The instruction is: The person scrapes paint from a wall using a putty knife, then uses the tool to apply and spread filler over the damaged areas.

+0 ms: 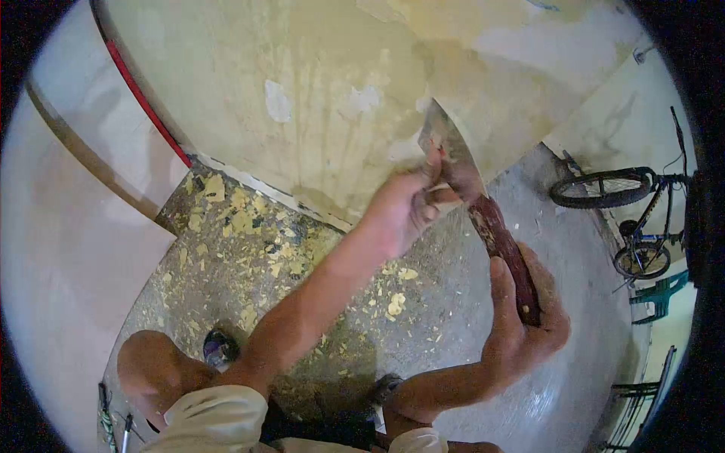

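A large knife with a broad, smeared metal blade and a dark reddish-brown handle is held up at a slant, tip toward the wall. My right hand is closed around the lower end of the handle. At the blade, my left hand has its thumb against the metal near a small red mark, and its other fingers are bent by the lower edge. Behind the blade stands a yellowish wall with pale bare patches and peeled paint.
Yellow paint flakes litter the grey concrete floor below the wall. A bicycle and a green plastic chair are at the right. A red strip runs along the wall's left edge. My shoes show below.
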`<state>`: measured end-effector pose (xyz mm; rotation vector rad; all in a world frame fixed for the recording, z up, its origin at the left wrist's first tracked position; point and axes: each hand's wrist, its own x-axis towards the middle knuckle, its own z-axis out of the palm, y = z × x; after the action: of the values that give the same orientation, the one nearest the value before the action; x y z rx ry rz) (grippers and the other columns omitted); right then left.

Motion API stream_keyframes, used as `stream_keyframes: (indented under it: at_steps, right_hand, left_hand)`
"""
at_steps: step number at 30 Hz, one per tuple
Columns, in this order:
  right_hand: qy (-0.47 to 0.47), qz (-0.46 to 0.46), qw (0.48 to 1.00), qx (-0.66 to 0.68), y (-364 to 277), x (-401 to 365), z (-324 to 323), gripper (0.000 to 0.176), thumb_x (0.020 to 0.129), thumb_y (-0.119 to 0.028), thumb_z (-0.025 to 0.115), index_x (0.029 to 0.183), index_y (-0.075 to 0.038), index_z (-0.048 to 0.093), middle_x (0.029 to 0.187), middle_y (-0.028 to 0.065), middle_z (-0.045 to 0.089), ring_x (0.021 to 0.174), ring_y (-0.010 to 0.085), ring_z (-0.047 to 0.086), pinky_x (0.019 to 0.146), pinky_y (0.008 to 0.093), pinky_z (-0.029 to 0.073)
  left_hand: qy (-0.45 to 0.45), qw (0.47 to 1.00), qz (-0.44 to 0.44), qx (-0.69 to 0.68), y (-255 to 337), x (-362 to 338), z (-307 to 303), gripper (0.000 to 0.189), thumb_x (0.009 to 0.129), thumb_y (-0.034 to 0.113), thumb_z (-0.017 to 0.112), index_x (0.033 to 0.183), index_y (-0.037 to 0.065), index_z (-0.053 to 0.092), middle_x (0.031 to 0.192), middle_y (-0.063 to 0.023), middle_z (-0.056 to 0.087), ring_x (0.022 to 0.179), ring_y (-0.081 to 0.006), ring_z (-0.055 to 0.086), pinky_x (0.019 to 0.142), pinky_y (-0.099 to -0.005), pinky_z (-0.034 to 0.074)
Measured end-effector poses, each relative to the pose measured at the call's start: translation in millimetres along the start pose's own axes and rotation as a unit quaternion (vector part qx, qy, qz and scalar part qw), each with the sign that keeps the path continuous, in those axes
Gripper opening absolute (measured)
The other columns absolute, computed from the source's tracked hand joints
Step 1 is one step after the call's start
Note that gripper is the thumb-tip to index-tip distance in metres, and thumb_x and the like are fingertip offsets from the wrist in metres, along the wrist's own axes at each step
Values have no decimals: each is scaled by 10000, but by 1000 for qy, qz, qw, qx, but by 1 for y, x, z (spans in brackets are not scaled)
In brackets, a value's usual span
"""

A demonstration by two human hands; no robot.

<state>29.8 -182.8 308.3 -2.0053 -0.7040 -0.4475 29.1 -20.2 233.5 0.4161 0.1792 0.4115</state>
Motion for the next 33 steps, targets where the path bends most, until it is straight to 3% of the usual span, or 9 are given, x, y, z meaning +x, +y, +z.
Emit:
stream_keyframes:
  at_steps: [9, 17, 18, 20, 22, 24, 26, 29, 33]
  right_hand:
    - [-16, 16, 1000, 5, -2, -10, -4, 298, 706, -49, 714, 981, 41, 640, 847, 131, 663, 725, 129, 602, 661, 238, 482]
    - [-42, -20, 999, -23, 1, -6, 2, 286, 711, -69, 716, 971, 26, 646, 817, 102, 661, 709, 110, 591, 666, 229, 475]
    - [-35, 16, 999, 13, 2, -3, 6, 287, 710, -69, 718, 974, 22, 647, 821, 100, 662, 715, 108, 591, 665, 228, 475]
    - [-30, 61, 997, 41, 6, -7, 5, 289, 709, -69, 719, 976, 18, 648, 826, 99, 663, 722, 106, 591, 665, 227, 475]
    - [-12, -42, 999, 16, 6, -10, 8, 271, 687, -75, 726, 937, 4, 659, 792, 126, 669, 641, 125, 625, 597, 241, 485]
    - [6, 0, 999, 47, 10, -12, 13, 277, 686, -74, 728, 941, 6, 658, 791, 128, 668, 640, 128, 625, 600, 246, 487]
    - [21, 47, 997, 60, 13, -16, 11, 283, 685, -73, 729, 946, 8, 657, 790, 130, 667, 640, 131, 626, 602, 250, 488]
    - [22, 1, 1000, 16, 9, -20, 8, 287, 684, -70, 729, 949, 11, 656, 780, 121, 667, 627, 124, 611, 598, 248, 485]
    - [4, 50, 997, 58, 23, -18, 16, 289, 681, -73, 732, 946, 13, 657, 785, 118, 669, 631, 136, 616, 597, 251, 486]
  left_hand:
    - [-35, 998, -11, 47, 2, -1, -4, 255, 834, 168, 488, 1027, 2, 501, 858, -102, 590, 708, -112, 576, 414, -144, 382]
    - [58, 998, -12, 12, -2, -10, 9, 183, 859, 196, 505, 1016, 111, 546, 803, -30, 566, 658, -91, 545, 418, -169, 391]
    - [-103, 994, -35, 4, 3, -3, -11, 268, 873, 220, 532, 1072, 42, 517, 890, -48, 619, 772, -127, 605, 456, -140, 421]
    - [-90, 995, -16, 37, 3, 10, -36, 267, 875, 221, 527, 1070, 39, 516, 913, -54, 620, 777, -131, 605, 443, -134, 410]
    - [-90, 992, 8, 86, 6, 8, -22, 267, 878, 222, 521, 1069, 36, 515, 935, -60, 622, 782, -134, 605, 431, -128, 400]
    - [10, 998, -13, 64, -2, -12, 7, 253, 887, 214, 496, 1062, 32, 516, 929, -56, 622, 770, -132, 601, 410, -132, 383]
    - [-2, 998, -11, 58, 3, -7, -2, 234, 875, 222, 520, 1025, 43, 525, 869, -41, 593, 730, -123, 590, 415, -147, 374]
    - [-32, 999, -17, 21, -4, -3, -9, 236, 858, 230, 545, 1010, 51, 531, 820, -25, 558, 739, -117, 589, 437, -148, 336]
    - [-11, 998, -7, 55, -1, -3, -13, 264, 888, 258, 520, 1040, 43, 508, 984, -97, 599, 813, -153, 605, 446, -155, 400]
